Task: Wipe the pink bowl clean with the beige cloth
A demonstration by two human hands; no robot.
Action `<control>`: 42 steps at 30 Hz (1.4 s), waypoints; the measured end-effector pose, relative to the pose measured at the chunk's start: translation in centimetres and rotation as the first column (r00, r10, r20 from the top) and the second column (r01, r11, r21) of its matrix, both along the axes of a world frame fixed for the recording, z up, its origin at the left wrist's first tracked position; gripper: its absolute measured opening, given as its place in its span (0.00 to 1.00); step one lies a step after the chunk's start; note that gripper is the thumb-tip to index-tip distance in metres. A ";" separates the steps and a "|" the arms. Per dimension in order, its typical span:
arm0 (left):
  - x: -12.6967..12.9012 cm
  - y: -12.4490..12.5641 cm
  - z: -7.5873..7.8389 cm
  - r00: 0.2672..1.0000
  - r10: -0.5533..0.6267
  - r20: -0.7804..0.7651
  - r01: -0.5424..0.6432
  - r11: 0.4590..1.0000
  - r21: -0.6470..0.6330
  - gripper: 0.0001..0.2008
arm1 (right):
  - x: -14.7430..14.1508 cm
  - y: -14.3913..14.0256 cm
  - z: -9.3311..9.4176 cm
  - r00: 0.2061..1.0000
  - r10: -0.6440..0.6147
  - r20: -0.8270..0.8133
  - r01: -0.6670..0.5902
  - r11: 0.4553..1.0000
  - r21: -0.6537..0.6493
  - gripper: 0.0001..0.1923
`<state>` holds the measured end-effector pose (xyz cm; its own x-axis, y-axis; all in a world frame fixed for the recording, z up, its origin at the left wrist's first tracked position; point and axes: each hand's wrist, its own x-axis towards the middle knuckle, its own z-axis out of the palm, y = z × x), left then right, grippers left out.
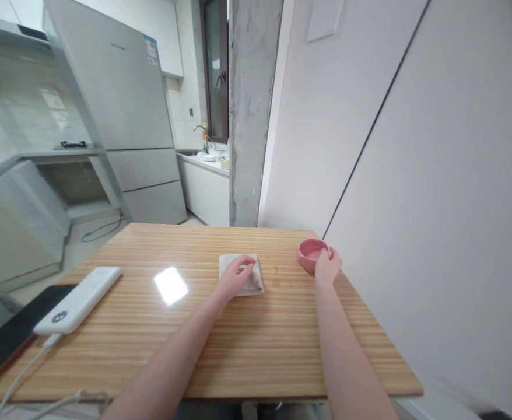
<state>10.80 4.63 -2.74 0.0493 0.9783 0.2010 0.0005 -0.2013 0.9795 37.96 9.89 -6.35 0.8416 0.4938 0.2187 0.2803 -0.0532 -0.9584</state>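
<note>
My left hand (235,279) rests on a folded grey cloth (227,263) lying flat on the wooden table (247,344), fingers curled over its middle. My right hand (327,265) grips the near rim of a small pink bowl (309,251) that stands close to the table's right edge, next to the wall. Whether the bowl has anything in it I cannot tell.
A white power bank (79,298) with a cable and a dark phone (11,338) lie at the table's left end. A glare spot (171,285) shines mid-table. The white wall (435,204) runs along the right. Behind stand a concrete pillar (251,111), a fridge (125,111) and a sink counter (206,160).
</note>
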 end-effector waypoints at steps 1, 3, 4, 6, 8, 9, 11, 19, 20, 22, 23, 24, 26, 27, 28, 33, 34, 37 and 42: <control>0.0 0.1 -0.1 1.000 -0.015 -0.024 0.015 1.000 0.002 0.03 | 0.1 0.0 0.0 1.000 0.001 -0.009 -0.001 1.000 -0.004 0.27; -0.3 0.3 -0.2 0.995 -0.036 -0.095 0.037 0.999 0.014 0.04 | 0.3 0.2 -0.1 1.000 0.004 -0.015 -0.004 1.000 -0.009 0.27; -0.6 0.5 -0.3 0.992 -0.008 -0.125 0.012 0.999 0.029 0.03 | 0.4 0.2 -0.2 1.000 0.008 -0.010 -0.009 1.000 -0.011 0.27; -1.6 1.0 -0.4 0.972 0.113 -0.208 -0.098 0.992 0.082 0.03 | 0.7 0.4 -0.4 1.000 0.015 0.005 -0.015 1.000 -0.015 0.25; -2.9 1.5 -0.3 0.908 0.280 -0.313 -0.245 0.958 0.147 0.04 | 0.9 0.6 -0.6 1.000 0.009 0.010 -0.009 1.000 -0.020 0.24; -3.6 1.7 -0.2 0.865 0.346 -0.364 -0.305 0.938 0.167 0.03 | 1.1 0.6 -0.8 1.000 0.002 0.005 -0.001 1.000 -0.022 0.23; -4.7 2.0 -0.2 0.784 0.403 -0.472 -0.372 0.914 0.162 0.02 | 1.3 0.7 -1.0 1.000 -0.007 -0.010 0.007 1.000 -0.022 0.21; -5.4 1.9 -1.0 0.565 0.285 -0.774 -0.372 0.926 0.069 0.14 | 2.0 1.3 -1.5 0.998 -0.004 -0.067 0.002 0.999 -0.036 0.15; -5.3 1.9 -1.1 0.595 0.278 -0.754 -0.373 0.927 0.048 0.16 | 2.0 1.3 -1.4 0.998 -0.001 -0.070 -0.002 0.999 -0.042 0.15; -5.2 1.9 -1.2 0.657 0.253 -0.710 -0.360 0.933 0.000 0.20 | 2.0 1.2 -1.1 0.998 0.002 -0.067 -0.005 0.999 -0.050 0.17; -5.1 1.9 -1.2 0.684 0.242 -0.688 -0.350 0.937 -0.019 0.22 | 1.9 0.9 -0.7 0.998 -0.005 -0.062 0.002 0.999 -0.051 0.19; -4.9 1.9 -1.2 0.708 0.235 -0.666 -0.342 0.939 -0.032 0.23 | 1.6 0.7 -0.3 0.999 -0.028 -0.041 0.026 0.999 -0.040 0.22; -4.7 1.8 -1.2 0.759 0.240 -0.605 -0.327 0.944 -0.036 0.24 | 0.5 -0.2 1.0 0.993 -0.096 0.062 0.094 0.995 0.040 0.28; -4.6 1.9 -1.3 0.788 0.248 -0.564 -0.317 0.948 -0.027 0.24 | -0.4 -0.6 1.7 0.979 -0.133 0.156 0.115 0.986 0.119 0.29; -4.5 1.9 -1.3 0.813 0.256 -0.523 -0.305 0.952 -0.009 0.25 | -1.6 -1.1 2.3 0.958 -0.123 0.258 0.072 0.977 0.199 0.28; -3.7 2.2 -1.2 0.914 0.250 -0.319 -0.232 0.968 0.093 0.23 | -9.7 -3.1 3.1 0.628 0.635 0.450 -0.714 0.700 0.007 0.18; -3.5 2.2 -1.1 0.940 0.224 -0.259 -0.208 0.974 0.089 0.23 | -11.3 -3.3 2.7 0.528 0.723 0.446 -0.791 0.610 -0.052 0.16; -2.7 2.0 -0.8 0.993 0.113 0.022 -0.113 0.994 -0.011 0.23 | -14.7 -3.9 1.6 0.391 0.878 0.275 -0.905 0.422 -0.062 0.16; -1.8 1.5 -0.5 0.956 0.063 0.286 -0.027 0.991 -0.129 0.24 | -15.7 -4.3 1.6 0.456 0.887 0.078 -0.890 0.450 0.076 0.18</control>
<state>9.00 6.16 -3.26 -0.0374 0.9962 0.0789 -0.2797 -0.0863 0.9562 22.21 5.63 -4.79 -0.0487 0.9461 0.3203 0.1443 0.3240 -0.9350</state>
